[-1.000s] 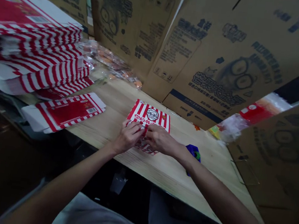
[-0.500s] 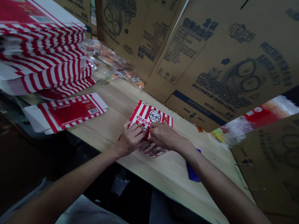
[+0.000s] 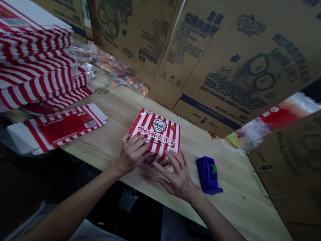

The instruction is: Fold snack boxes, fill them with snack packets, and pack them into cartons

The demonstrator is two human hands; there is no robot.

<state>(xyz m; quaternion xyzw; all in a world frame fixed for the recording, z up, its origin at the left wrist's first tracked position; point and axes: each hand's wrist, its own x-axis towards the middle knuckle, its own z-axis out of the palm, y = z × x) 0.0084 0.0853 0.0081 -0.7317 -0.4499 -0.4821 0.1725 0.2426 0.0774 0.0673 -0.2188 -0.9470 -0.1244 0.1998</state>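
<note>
**Left hand (image 3: 132, 154) and right hand (image 3: 176, 175) at a folded carton.** Both hands were open with the fingers spread, neither gripping: the left lay against the near left corner of the striped carton (image 3: 154, 134), and the right's fingertips (image 3: 173, 157) touched its near edge. The hands had moved from pressing together on top of the carton to its near corners, leaving the printed lid in full view. The red-and-white carton, printed with a cartoon face and red lettering, lay flat and closed near the middle of the bench (image 3: 235, 198), set back from the near edge. Just right of the right hand stood a blue block (image 3: 208, 175) with a green knob, now uncovered by the forearm. Towards the left edge, a flat carton blank (image 3: 60, 131) lay near the carton, with a stack of striped blanks (image 3: 30, 65) in the far left corner. Plastic bags of orange pieces (image 3: 106, 63) lay along the far edge, before upright cardboard boxes (image 3: 214, 53). Red-printed plastic wrap (image 3: 276, 117) lay at the far right corner.
</note>
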